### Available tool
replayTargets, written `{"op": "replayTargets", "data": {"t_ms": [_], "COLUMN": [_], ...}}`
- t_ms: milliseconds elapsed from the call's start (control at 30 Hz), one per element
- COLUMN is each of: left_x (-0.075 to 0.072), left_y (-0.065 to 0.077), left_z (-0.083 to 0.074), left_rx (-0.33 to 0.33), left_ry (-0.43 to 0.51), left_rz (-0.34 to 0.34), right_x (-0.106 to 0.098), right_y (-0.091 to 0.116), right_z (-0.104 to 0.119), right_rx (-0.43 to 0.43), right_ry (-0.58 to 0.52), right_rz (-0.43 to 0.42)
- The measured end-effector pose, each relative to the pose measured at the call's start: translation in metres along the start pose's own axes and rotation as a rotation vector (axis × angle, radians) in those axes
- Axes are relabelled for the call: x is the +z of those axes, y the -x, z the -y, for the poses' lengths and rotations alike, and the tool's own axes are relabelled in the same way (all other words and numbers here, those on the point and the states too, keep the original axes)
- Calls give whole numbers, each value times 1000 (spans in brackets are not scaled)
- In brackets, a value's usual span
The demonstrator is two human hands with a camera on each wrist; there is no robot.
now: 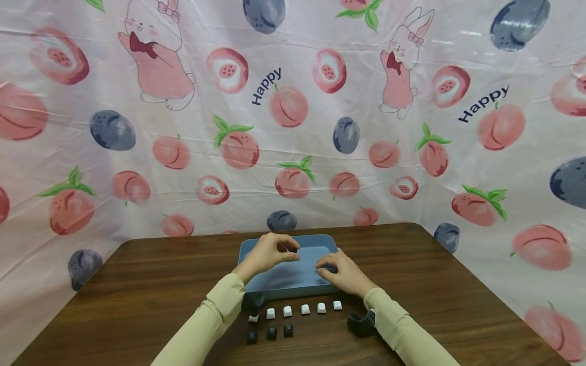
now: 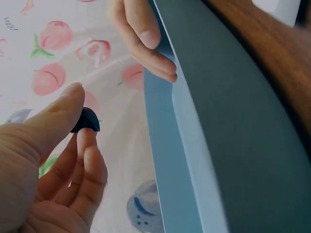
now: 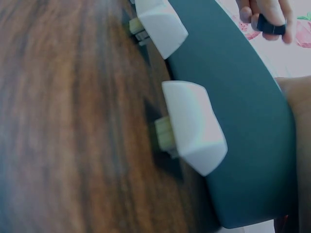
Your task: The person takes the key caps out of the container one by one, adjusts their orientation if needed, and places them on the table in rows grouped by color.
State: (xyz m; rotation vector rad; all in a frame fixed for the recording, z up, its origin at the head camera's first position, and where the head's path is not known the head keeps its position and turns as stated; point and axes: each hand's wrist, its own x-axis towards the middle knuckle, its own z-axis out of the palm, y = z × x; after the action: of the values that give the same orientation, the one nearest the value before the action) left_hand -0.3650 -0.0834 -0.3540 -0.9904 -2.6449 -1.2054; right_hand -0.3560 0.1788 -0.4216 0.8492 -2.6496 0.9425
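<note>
My left hand is raised over the left part of a blue tray. Between thumb and fingertips it pinches a small black keycap, clear of the tray. My right hand hovers at the tray's right side, its fingers loosely bent and pointing inward, with nothing seen in them. In front of the tray stands a row of several white keycaps; the right wrist view shows a yellowish switch piece under one. Nearer to me, 3 black keycaps form a second row.
The tray stands on a dark wood table. Behind it hangs a pale curtain printed with peaches and rabbits. A black wrist device sits below my right sleeve, close to the right end of the white row.
</note>
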Motion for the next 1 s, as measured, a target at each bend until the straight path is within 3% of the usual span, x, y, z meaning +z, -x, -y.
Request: {"op": "replayTargets", "data": {"t_ms": [200,500,767,1000], "left_x": [-3,-3,10,20], "left_y": [21,45,60,65], "left_z": [-1,-11,-16,-22], "left_rx": [-47,-70,27,58], "left_ry": [107,132,70,37], "left_rz": [-61,-93,-17,50], "right_x": [1,2,4,0], "right_y": [-3,-1,2,0], "right_z": [1,-1,-2,0], "right_rx": [-21,-19,-30,-21], "right_ry": [6,9,2,17], "right_rz": [8,3,0,-3]}}
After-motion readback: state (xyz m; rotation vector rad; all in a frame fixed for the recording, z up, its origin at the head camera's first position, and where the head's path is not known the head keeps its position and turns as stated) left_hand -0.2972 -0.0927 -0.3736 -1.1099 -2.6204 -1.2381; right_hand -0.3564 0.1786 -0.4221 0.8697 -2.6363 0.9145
